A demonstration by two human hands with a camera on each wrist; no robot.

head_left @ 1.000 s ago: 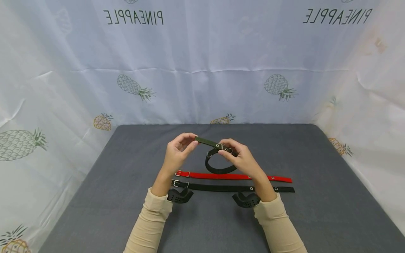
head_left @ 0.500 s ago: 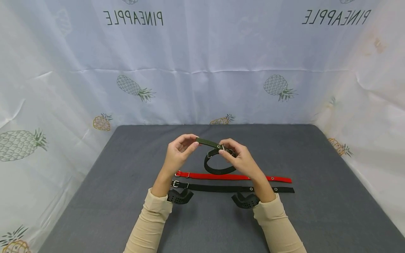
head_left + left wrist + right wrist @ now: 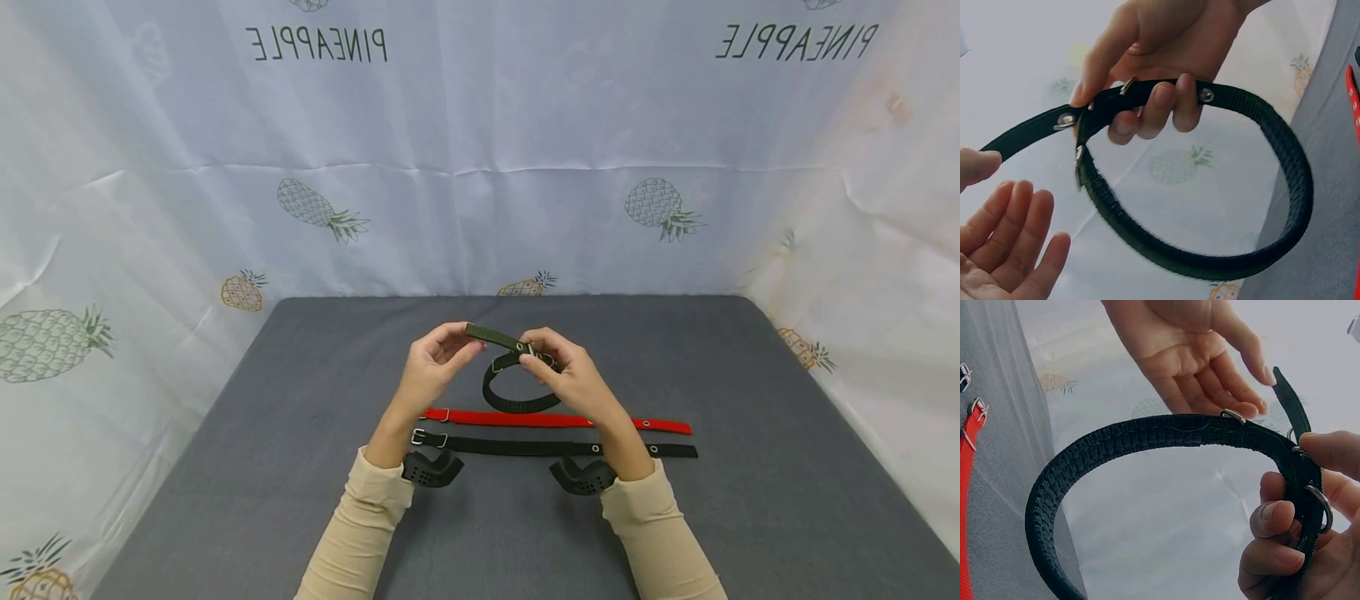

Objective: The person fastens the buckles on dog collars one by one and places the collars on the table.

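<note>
A dark green dog collar (image 3: 517,405) is looped through its metal buckle (image 3: 1319,503) and held above the table. My right hand (image 3: 570,371) grips it at the buckle, thumb on one side and fingers curled round the band. The free strap end (image 3: 491,336) sticks out to the left. My left hand (image 3: 431,367) is beside that end; in the right wrist view its thumb (image 3: 1260,359) is at the strap tip while its fingers spread loosely away from it. The padded inner side of the loop shows in the right wrist view.
Below the hands, a red collar (image 3: 517,418) and a black collar (image 3: 510,446) lie stretched out side by side on the grey table (image 3: 262,467). A white pineapple-print curtain (image 3: 480,225) stands behind the table and along both sides.
My left hand has shifted slightly right along the strap, and its fingers have loosened from the strap end. My right hand and the loop have barely moved.
</note>
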